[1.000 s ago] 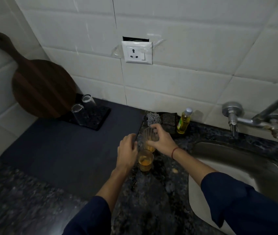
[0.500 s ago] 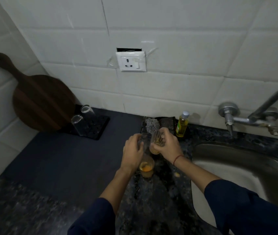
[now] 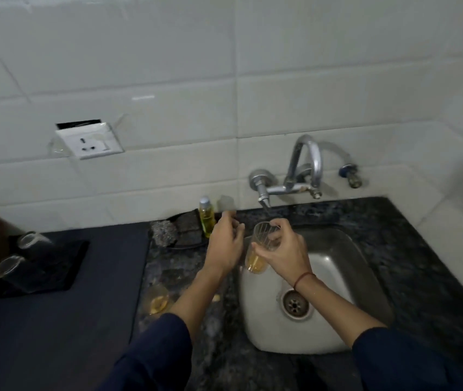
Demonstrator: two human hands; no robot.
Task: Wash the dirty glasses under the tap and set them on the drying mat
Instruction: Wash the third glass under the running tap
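A ribbed glass (image 3: 264, 244) with amber dregs is tilted over the left rim of the sink (image 3: 334, 266), gripped by the right hand (image 3: 284, 251); the left hand (image 3: 224, 244) hangs loosely curled and empty just beside it. Behind the left wrist one more dirty glass (image 3: 157, 301) stands on the tabletop (image 3: 179, 263), and far left two clean glasses (image 3: 28, 239) sit on the drying mat (image 3: 55, 266), with the basin open below the tap (image 3: 264, 203)

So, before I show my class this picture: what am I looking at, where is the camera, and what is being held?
No machine here: a person's two bare hands, filmed by a wide-angle camera on their head, looking down. The right hand holds a glass with yellowish dregs over the steel sink, below the tap. The left hand is beside it, holding nothing that I can make out. Another dirty glass stands on the stone counter. Two clear glasses rest on the black drying mat at left. Behind are a soap bottle and a scrubber.
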